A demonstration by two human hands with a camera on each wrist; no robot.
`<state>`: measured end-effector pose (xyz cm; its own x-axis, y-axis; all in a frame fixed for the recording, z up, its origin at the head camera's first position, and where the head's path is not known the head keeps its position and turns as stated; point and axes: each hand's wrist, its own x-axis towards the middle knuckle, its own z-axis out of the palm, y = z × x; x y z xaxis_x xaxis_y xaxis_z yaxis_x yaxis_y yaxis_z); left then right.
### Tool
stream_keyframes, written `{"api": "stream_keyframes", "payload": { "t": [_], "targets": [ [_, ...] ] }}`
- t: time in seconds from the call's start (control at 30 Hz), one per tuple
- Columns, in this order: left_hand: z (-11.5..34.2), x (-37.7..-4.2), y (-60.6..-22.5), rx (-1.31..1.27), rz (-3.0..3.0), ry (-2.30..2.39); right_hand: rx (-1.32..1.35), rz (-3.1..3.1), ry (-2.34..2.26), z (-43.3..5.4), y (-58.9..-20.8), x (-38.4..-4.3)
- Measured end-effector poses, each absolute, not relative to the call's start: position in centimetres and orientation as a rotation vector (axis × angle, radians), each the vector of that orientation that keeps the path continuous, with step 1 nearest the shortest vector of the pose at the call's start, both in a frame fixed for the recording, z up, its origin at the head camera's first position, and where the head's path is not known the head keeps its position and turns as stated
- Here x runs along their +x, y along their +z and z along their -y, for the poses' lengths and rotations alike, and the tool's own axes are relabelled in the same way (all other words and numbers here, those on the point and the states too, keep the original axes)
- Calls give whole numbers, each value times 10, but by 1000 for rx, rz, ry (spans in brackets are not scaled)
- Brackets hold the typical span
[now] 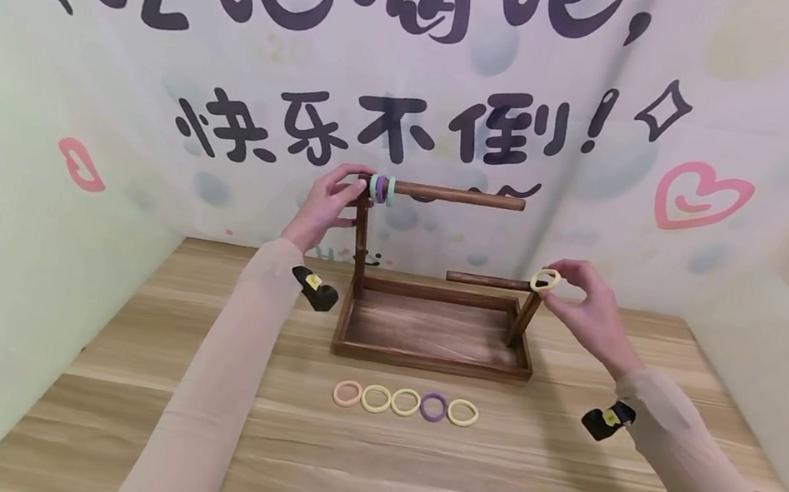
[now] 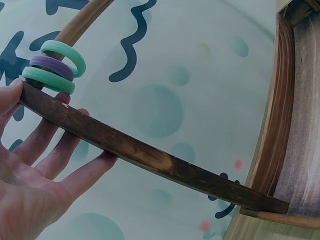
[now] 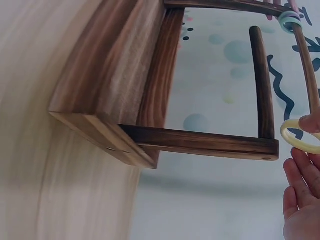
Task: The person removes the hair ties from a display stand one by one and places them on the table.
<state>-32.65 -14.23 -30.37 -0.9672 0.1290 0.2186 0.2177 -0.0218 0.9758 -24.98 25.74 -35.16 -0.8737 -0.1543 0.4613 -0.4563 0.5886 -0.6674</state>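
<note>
Item 1: pale yellow round ring, apparently fabric or foam, beside the top of the short dark-brown wooden post. Probably light, soft, springy and hard to break, with little slip; best taken by the outer rim between thumb and fingertips, lightly, lest the loop flatten.

Item 2: right hand, pinching item 1 by its rim.

Item 3: left hand, gripping the tall dark-brown wooden post near its top, thumb and fingers on opposite sides; the stand is probably stiff and fairly light, so steadying suits it.

Item 4: brown wooden tray base, carrying both posts.

Item 5: long round wooden rod, free end rightward; at its post end, two mint-green rings with a purple ring between, close to the left fingers.

Item 6: short round wooden rod, free end leftward; its post end is the obstacle nearest item 1.

Item 7: row on the wood-grain table, before the tray: one salmon-pink ring, three pale yellow, one purple.
</note>
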Motion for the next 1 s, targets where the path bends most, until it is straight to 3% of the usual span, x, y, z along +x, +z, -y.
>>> {"api": "stream_keyframes", "payload": {
  "t": [1.0],
  "targets": [
    [142,-327,-303,-389,2152,-2173,582,2482,1199,-263,-400,-218]
  ]
}}
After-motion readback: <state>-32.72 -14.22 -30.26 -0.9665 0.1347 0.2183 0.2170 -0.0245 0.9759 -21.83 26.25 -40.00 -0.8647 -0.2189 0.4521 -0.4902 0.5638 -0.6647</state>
